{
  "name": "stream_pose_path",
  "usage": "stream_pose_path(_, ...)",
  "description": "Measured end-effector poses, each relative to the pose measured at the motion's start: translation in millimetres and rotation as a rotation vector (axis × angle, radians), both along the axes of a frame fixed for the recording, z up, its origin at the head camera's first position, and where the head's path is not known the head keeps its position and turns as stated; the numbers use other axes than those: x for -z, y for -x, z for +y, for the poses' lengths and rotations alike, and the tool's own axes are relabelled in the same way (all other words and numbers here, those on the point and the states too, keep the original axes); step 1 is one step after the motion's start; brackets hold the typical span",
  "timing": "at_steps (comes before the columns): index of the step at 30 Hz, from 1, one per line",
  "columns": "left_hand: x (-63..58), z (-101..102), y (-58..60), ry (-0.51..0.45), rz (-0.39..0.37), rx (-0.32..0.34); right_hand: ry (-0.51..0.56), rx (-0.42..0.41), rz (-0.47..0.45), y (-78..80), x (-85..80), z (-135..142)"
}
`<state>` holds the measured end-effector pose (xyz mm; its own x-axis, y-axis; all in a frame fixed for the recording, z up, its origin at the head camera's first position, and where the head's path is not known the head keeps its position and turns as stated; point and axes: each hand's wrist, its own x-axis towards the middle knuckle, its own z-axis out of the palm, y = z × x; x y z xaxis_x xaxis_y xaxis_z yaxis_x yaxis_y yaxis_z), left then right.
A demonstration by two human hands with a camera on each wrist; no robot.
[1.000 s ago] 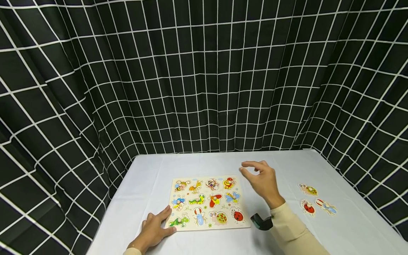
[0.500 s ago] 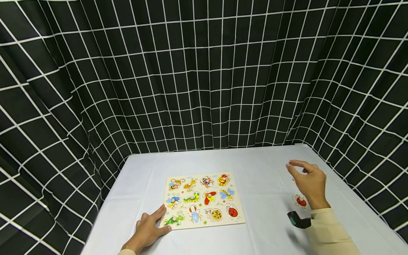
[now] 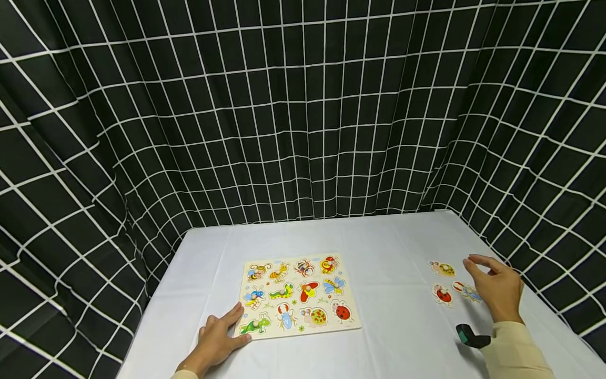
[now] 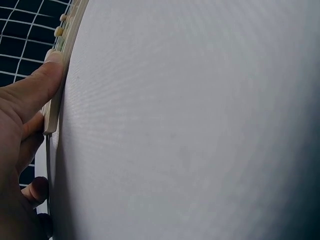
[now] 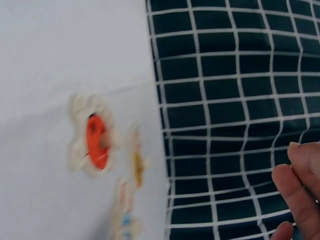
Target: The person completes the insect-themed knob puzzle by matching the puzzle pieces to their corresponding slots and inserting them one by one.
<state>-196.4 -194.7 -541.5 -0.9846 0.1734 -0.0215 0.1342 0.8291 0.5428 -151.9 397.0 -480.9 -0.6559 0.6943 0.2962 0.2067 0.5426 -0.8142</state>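
Observation:
On the white table lies a wooden peg puzzle board [image 3: 293, 301] with insect pictures, several bearing small knobs. My left hand [image 3: 213, 337] holds its near left corner, thumb at the near edge and fingers along the left side; in the left wrist view the thumb [image 4: 40, 82] presses on the board's edge. My right hand [image 3: 499, 289] hovers at the right, thumb and index finger curved towards each other with nothing between them. Nearest it is a beetle puzzle piece [image 3: 466, 290], partly overlapped by the hand. Beside that lie a ladybug piece [image 3: 442, 295] and a snail piece [image 3: 442, 268].
Black curtains with a white grid [image 3: 303, 131] enclose the table at the back and sides. A dark wrist camera [image 3: 472, 337] juts from the right sleeve, low over the white tablecloth [image 3: 393, 316].
My right hand has moved from beside the board to the right, past the loose pieces. The head view has shifted slightly to the right. My left hand stays at the board's corner.

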Motion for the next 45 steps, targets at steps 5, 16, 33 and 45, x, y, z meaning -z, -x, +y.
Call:
stream_pose_path(5,-1.6,0.0,0.2,-0.01,-0.003,0.0,0.046,0.022,-0.088,-3.9,17.4,13.2)
stream_pose_path(16,-0.9,-0.2,-1.0,-0.013,0.0,-0.006,-0.109,-0.032,-0.206,-8.1,56.7,32.4)
stream_pose_path(33,0.2,-0.4,-1.4,-0.015,0.004,-0.009,-0.157,-0.079,-0.268,-2.1,70.0,34.5)
stream_pose_path(45,1.0,-0.7,-1.0,-0.011,0.008,-0.014,-0.208,-0.081,-0.206,-3.7,50.1,18.7)
